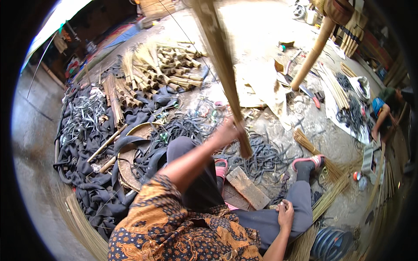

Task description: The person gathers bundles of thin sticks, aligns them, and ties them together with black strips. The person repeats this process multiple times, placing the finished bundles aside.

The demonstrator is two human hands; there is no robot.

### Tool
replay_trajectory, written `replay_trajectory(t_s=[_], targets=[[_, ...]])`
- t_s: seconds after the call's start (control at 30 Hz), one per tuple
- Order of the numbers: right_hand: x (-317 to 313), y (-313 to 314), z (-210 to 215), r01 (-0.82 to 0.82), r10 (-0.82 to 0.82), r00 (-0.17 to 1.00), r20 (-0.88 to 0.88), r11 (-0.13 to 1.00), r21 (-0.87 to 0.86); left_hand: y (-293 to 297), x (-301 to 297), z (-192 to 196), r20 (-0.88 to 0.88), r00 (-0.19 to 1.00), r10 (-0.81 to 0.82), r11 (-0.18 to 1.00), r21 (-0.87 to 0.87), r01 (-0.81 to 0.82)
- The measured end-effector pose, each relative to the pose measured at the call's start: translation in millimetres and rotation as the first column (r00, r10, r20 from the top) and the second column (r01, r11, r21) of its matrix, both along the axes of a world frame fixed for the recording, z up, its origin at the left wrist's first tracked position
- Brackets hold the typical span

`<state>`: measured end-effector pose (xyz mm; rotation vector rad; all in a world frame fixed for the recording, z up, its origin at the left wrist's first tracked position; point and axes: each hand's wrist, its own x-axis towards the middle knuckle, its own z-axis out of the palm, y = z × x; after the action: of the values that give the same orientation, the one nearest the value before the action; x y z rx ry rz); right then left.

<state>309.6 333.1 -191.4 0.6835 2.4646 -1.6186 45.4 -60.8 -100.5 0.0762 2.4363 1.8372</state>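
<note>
My left hand (228, 132) is closed around a long bundle of thin sticks (224, 74), and it grips this bundle near the lower end. The bundle stands steeply in front of me, a little tilted, its upper part blurred and going out of the top of the view. Its lower end is above the black strips (264, 162), which lie on the floor in a tangled heap. My right hand (285, 212) rests at my right leg (300, 209), with the fingers half curled; I cannot tell if they keep something small between them. Between my feet there is a brown block (248, 188), near the strips. To my left I see a round woven tray (127, 166), partly covered by black material. Farther in front lies a big pile of tied bundles (170, 65). Beyond my pink right sandal (320, 161), at the right edge, another person (384, 111) is bending down.
</note>
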Motion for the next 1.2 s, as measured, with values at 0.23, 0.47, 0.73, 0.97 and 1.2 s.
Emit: replay_trajectory(t_s=[0.23,0.47,0.73,0.97,1.2], targets=[[-6,-1,-7,-0.019,0.016,0.999,0.048,0.998,0.065,-316,-102,214,-0.11,0.415,0.903,0.429,0.256,-0.866],[-6,-11,21,0.102,-0.083,0.978,-0.19,0.99,0.094,-243,-112,104,0.227,0.838,0.496,0.798,0.261,-0.543],[106,45,66,0.611,-0.619,0.687,-0.382,0.776,-0.158,-100,-247,-70,0.429,0.874,-0.229,0.973,0.12,0.196],[383,25,110,0.943,-0.895,0.044,-0.444,-0.11,0.314,65,-246,-124,0.59,0.677,-0.441,0.696,-0.252,0.673],[564,-108,164,0.547,-0.787,-0.569,-0.237,-0.578,0.606,160,-232,-124,0.536,0.654,-0.534,0.593,-0.315,0.741]])
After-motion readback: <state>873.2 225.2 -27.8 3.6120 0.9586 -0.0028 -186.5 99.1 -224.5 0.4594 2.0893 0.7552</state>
